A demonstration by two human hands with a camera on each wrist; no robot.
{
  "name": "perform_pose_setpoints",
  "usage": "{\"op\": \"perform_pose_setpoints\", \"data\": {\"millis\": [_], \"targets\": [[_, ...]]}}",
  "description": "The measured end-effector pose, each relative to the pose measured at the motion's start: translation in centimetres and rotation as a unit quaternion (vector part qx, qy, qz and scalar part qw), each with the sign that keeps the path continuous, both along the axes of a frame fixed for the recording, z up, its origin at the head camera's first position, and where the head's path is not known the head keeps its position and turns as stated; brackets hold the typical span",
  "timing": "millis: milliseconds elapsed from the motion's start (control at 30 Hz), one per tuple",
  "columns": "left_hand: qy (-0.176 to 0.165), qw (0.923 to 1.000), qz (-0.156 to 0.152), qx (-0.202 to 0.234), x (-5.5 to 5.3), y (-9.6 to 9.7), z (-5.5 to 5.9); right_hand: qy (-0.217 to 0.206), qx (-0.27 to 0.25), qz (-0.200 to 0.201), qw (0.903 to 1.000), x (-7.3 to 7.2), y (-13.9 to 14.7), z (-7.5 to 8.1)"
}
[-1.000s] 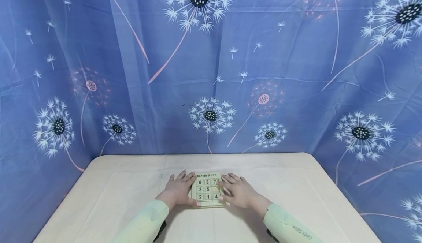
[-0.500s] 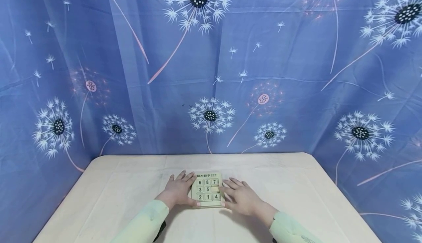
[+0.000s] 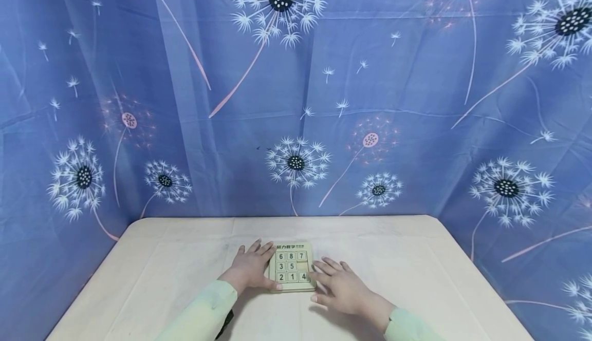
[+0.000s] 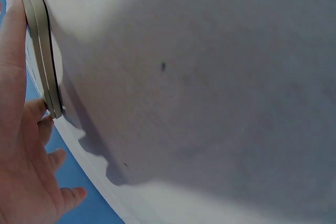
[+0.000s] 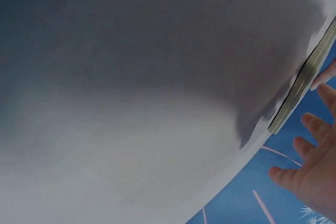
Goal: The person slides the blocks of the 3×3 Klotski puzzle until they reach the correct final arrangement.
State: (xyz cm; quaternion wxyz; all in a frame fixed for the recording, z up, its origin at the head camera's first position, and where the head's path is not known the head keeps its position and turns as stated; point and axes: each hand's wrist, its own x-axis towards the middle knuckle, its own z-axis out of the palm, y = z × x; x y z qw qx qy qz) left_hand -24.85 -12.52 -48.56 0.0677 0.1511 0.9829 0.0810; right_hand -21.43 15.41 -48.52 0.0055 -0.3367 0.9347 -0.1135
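A pale green number slide puzzle lies flat on the table, its tiles reading 6 8 7, 3 5 and a gap, then 2 1 4. My left hand grips its left side, thumb at the near left corner and fingers spread by the far left corner. In the left wrist view, the thumb lies along the puzzle's upper edge. My right hand hovers at the right side with fingers loosely extended; the index fingertip overlaps the right edge by the 4 tile. The thumb stands apart from the frame.
A cream cloth covers the table. Behind it and at both sides hangs a blue curtain printed with dandelions. Pale green sleeves cover both forearms.
My right hand has drawn back toward the near right, its index finger leaving the gap for the 4 tile's side. The left hand and the tiles stay as they were.
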Motion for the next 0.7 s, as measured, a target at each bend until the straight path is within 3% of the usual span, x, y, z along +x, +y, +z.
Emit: {"op": "perform_pose_setpoints", "data": {"millis": [700], "targets": [[-0.002, 1.0, -0.002, -0.002, -0.06, -0.07, -0.03, -0.005, 0.007, 0.007, 0.9999, 0.85, -0.17, 0.24]]}}
